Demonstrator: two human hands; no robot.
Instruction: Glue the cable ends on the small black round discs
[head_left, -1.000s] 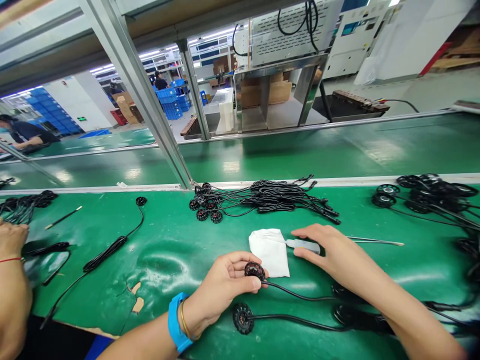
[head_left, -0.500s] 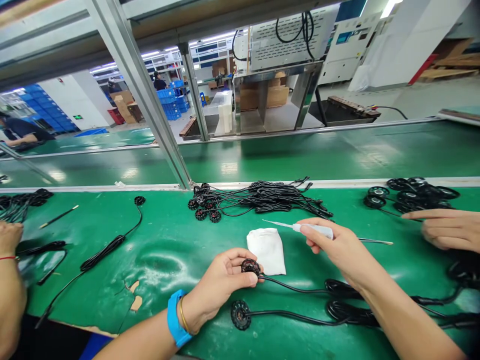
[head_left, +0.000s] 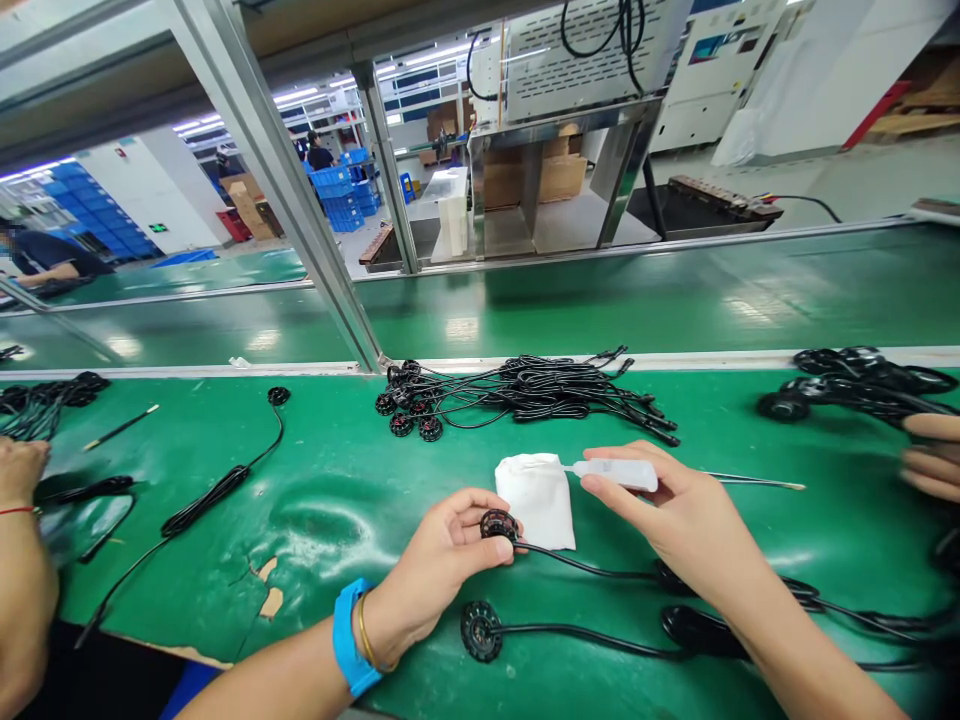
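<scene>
- Near edge: a second black disc [head_left: 481,631] and its cable lie below the hands.
- Left hand [head_left: 442,560] pinches a black disc [head_left: 498,524] on its cable, just off the green mat [head_left: 337,500].
- Right hand [head_left: 675,510] grips a white pen tool [head_left: 619,473] — tip over the white cloth [head_left: 537,492].
- Open mat left of the cloth; torn patch [head_left: 268,588] near the edge.
- Far: cable bundle [head_left: 525,393] by the rail [head_left: 675,362]; other people's hands at both sides.

A factory assembly line: a long green conveyor belt [head_left: 600,300] runs past aluminium frame posts [head_left: 277,190]. Bundles of black cables [head_left: 540,392] lie just in front of the belt, blue crates [head_left: 337,185] are stacked well beyond it, and a co-worker [head_left: 52,262] sits across it.
</scene>
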